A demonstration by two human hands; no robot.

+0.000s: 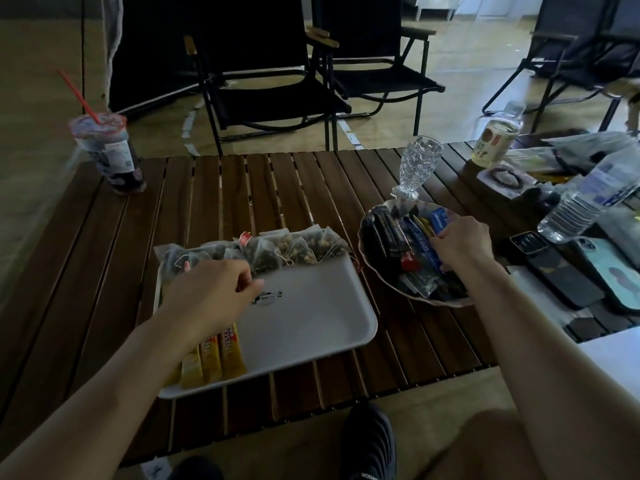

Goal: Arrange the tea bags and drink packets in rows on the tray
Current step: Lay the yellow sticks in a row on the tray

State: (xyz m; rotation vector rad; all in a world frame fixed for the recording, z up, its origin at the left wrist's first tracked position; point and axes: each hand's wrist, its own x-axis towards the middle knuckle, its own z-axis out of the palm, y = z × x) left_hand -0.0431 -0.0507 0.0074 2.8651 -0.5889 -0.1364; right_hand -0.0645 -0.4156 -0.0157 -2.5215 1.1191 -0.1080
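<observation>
The white tray (311, 306) sits left of centre on the slatted wooden table (277, 188). Its upper edge carries a row of pyramid tea bags (287, 251), translucent mesh showing dark and yellowish leaf, strings and tags trailing. A second row is begun at the tray's lower left corner, where yellow Nescafé stick packets (214, 351) lie side by side, long edges touching. The middle of the tray is bare, presumably kept for further rows.

The left hand (207, 292) hovers over the left end of the tea bags, fingers curled toward the thumb. In the dim light it cannot be told whether they pinch anything. To the right of the tray, the right hand (457, 244) reaches into the shell-shaped dish (367, 268) of mixed packets, fingers closed on a blue stick packet (420, 244), likely the next one for the tray.
</observation>
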